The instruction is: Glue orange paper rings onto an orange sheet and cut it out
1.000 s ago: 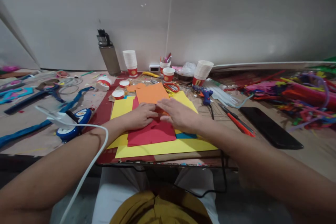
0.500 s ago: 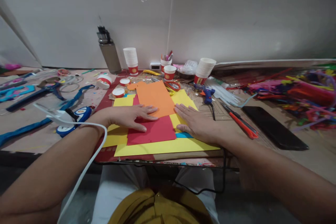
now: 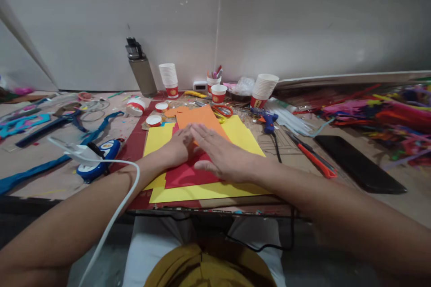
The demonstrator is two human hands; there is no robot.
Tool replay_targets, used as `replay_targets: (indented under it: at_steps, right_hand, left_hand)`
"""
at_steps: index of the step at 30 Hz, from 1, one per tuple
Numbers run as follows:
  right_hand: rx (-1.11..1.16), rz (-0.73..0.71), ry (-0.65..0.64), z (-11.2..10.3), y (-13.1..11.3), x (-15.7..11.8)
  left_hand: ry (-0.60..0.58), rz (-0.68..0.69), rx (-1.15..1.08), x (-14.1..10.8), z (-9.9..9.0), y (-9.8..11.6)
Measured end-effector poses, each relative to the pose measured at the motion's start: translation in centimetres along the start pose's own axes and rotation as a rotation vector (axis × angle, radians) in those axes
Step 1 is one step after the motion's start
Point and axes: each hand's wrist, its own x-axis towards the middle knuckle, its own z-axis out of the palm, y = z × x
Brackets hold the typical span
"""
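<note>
My left hand (image 3: 178, 147) lies palm down on the stacked colored paper, its fingers partly covered by my right hand. My right hand (image 3: 224, 154) is open with fingers stretched out, and its fingertips overlap the left ones. Beneath both hands lie an orange sheet (image 3: 198, 117) and a red sheet (image 3: 183, 178). Yellow sheets (image 3: 208, 192) spread out under these. Neither hand shows anything gripped in it.
Behind the paper stand stacked paper cups (image 3: 167, 76), a second stack (image 3: 264, 87) and a bottle (image 3: 143, 74). To the right are a glue gun (image 3: 269, 121), a red utility knife (image 3: 314, 159) and a phone (image 3: 360, 163). A white cable (image 3: 129, 193) crosses my left forearm.
Both hands have slid toward each other over the paper, and the right fingers now overlap the left hand. The right hand has moved left, onto the orange and red sheets.
</note>
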Motion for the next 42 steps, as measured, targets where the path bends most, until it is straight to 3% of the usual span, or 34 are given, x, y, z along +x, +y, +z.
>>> replay_targets:
  at_steps: [3, 6, 15, 22, 25, 29, 30, 34, 37, 42]
  right_hand:
    - [0.036, 0.029, -0.089, 2.0, -0.4, 0.5]
    - [0.047, 0.059, -0.128, 2.6, 0.2, -0.4]
    - [-0.047, 0.163, -0.118, 1.3, 3.0, -3.9]
    - [-0.120, 0.254, -0.136, 0.4, 4.0, -5.7]
    - [-0.204, 0.299, -0.119, -0.4, 3.7, -5.7]
    - [-0.294, 0.233, 0.041, -1.0, 1.7, -4.1]
    - [-0.307, 0.208, 0.071, -1.0, 1.0, -3.5]
    - [-0.279, 0.161, 0.096, -0.1, -0.5, -0.3]
    - [-0.184, 0.126, 0.008, 1.3, 0.0, 1.2]
    - [-0.118, 0.159, -0.110, 2.4, 1.8, 0.2]
  left_hand:
    - [-0.102, -0.117, 0.091, -0.4, 0.4, 0.3]
    - [-0.137, -0.114, 0.150, -0.6, -0.3, 0.3]
    - [-0.239, -0.144, 0.123, -0.8, -0.9, 0.2]
    - [-0.437, -0.110, 0.046, -0.7, -3.2, -1.0]
    - [-0.394, -0.046, -0.023, -0.6, -3.7, -1.8]
    - [-0.064, -0.203, 0.032, -0.1, -2.6, -1.7]
    - [-0.029, -0.208, 0.080, -0.1, -2.2, -1.5]
    - [-0.179, -0.136, 0.100, -0.2, -1.0, -0.4]
    - [-0.212, -0.122, 0.118, -0.4, -1.0, -0.1]
    - [-0.273, -0.137, 0.087, -0.8, -2.2, -1.6]
